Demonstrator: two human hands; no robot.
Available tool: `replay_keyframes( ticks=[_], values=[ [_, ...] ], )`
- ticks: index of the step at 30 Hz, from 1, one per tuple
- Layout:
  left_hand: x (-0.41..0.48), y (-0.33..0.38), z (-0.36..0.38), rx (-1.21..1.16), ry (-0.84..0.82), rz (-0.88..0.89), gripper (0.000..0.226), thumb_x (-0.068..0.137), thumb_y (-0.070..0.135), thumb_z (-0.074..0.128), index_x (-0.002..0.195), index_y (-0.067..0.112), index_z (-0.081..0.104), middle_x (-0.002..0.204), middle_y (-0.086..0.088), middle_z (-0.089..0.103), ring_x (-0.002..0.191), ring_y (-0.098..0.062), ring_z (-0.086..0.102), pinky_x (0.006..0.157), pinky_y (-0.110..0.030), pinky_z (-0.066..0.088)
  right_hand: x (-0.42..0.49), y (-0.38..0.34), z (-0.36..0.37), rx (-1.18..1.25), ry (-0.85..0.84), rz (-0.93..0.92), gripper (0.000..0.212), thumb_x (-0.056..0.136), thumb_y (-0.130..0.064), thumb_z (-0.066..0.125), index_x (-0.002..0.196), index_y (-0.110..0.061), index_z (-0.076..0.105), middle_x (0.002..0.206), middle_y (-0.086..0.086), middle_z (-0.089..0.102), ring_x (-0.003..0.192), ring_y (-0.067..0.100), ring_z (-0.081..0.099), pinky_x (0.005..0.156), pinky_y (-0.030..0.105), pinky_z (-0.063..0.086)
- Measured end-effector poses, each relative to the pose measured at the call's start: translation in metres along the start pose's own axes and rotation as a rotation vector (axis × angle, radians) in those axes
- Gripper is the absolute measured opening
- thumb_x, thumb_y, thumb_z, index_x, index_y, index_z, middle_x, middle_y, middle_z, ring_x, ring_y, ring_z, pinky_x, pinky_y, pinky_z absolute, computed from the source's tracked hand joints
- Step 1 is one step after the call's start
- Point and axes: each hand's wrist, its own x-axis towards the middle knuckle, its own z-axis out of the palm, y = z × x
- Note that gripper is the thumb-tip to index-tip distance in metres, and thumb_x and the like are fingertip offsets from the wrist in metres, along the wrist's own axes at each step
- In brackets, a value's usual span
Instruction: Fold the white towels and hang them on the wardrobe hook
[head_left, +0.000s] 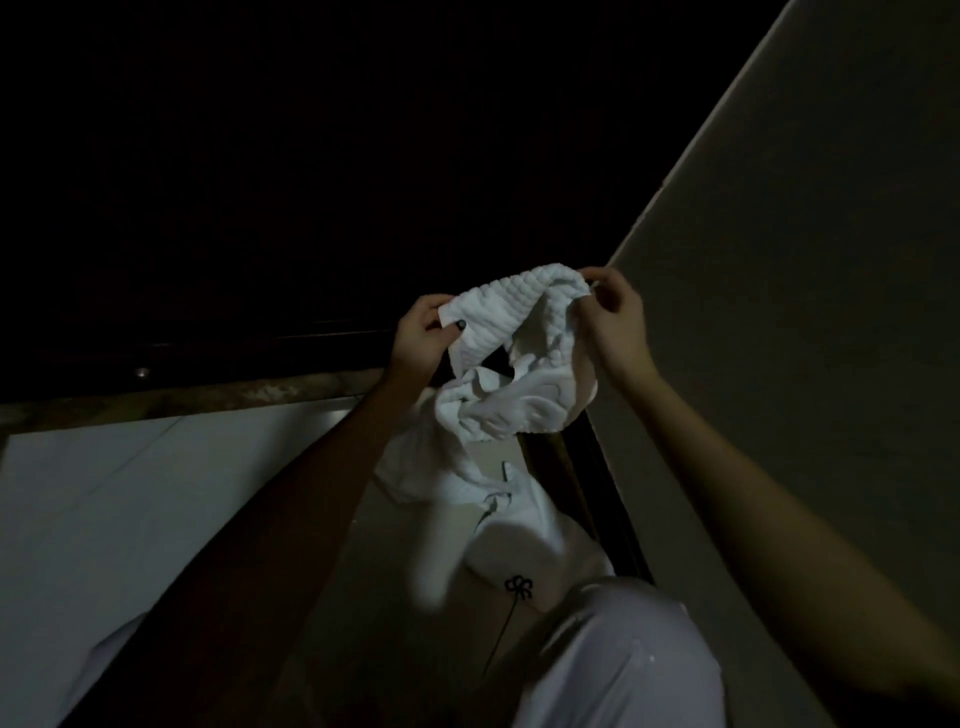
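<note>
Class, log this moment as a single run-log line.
left hand: grips one corner | right hand: pinches top edge | white towel: crumpled, hanging between hands | fold: not yet done

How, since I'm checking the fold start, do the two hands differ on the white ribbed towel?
The left hand sits lower, its thumb pressed on a flat corner of the white ribbed towel; the right hand is higher, fingers pinching a bunched edge. Both hold the towel, which hangs crumpled between them.

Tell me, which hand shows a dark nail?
The left hand: its thumb on the towel has a dark nail. The right hand shows none.
</note>
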Motion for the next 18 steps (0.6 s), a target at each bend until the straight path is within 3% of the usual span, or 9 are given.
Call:
replay_keyframes(
  ticks=[2,5,7,11,14,18],
  values=[
    [0.0,0.033,-0.013,0.007,-0.004,0.026,0.032,0.091,-0.007,0.055,0.123,-0.007,0.049,0.12,-0.027,0.058,0.112,-0.034,0.057,0.092,-0.038,0.048,-0.004,-0.008,-0.004,-0.162,-0.069,0.049,0.017,0.092,-0.005,0.054,0.108,-0.01,0.058,0.098,0.015,0.064,0.085,0.024,0.061,0.076,0.041,0.053],
    [-0.006,0.103,-0.026,0.045,-0.103,0.058,0.029,0.091,-0.009,0.053,0.119,-0.005,0.051,0.096,-0.013,0.06,0.091,-0.018,0.059,0.082,-0.028,0.049,-0.015,-0.036,-0.008,-0.357,-0.223,0.081,0.023,0.097,-0.008,0.051,0.117,-0.005,0.06,0.107,0.013,0.066,0.092,0.022,0.062,0.08,0.033,0.049],
    [-0.018,0.157,-0.026,0.113,-0.224,0.084,0.029,0.088,-0.014,0.054,0.115,-0.003,0.051,0.081,-0.006,0.054,0.079,-0.011,0.055,0.075,-0.021,0.046,-0.02,-0.073,-0.014,-0.329,-0.253,0.08,0.028,0.099,-0.009,0.049,0.124,-0.006,0.059,0.116,0.011,0.064,0.103,0.02,0.061,0.087,0.028,0.047],
    [-0.044,0.269,-0.031,0.176,-0.287,0.143,0.028,0.086,-0.003,0.063,0.112,0.001,0.052,0.081,-0.012,0.059,0.08,-0.017,0.059,0.077,-0.025,0.049,-0.01,-0.176,-0.031,-0.234,-0.327,0.032,0.032,0.097,-0.004,0.048,0.127,-0.008,0.059,0.122,0.007,0.064,0.114,0.015,0.058,0.098,0.026,0.046],
    [-0.056,0.358,-0.043,0.232,-0.289,0.131,0.033,0.084,0.002,0.068,0.113,0.008,0.054,0.082,-0.01,0.063,0.08,-0.022,0.061,0.076,-0.031,0.05,-0.009,-0.263,-0.05,-0.158,-0.317,-0.032,0.032,0.094,-0.001,0.051,0.122,-0.011,0.062,0.116,0.001,0.065,0.106,0.003,0.059,0.091,0.01,0.043],
    [-0.079,0.476,-0.059,0.181,-0.097,0.064,0.038,0.08,-0.002,0.069,0.11,0.014,0.053,0.07,-0.002,0.058,0.065,-0.005,0.06,0.065,-0.014,0.047,-0.026,-0.379,-0.085,-0.043,-0.248,-0.096,0.01,0.091,-0.02,0.063,0.097,-0.027,0.066,0.089,-0.002,0.067,0.08,-0.002,0.06,0.072,0.005,0.043]
  ],
)
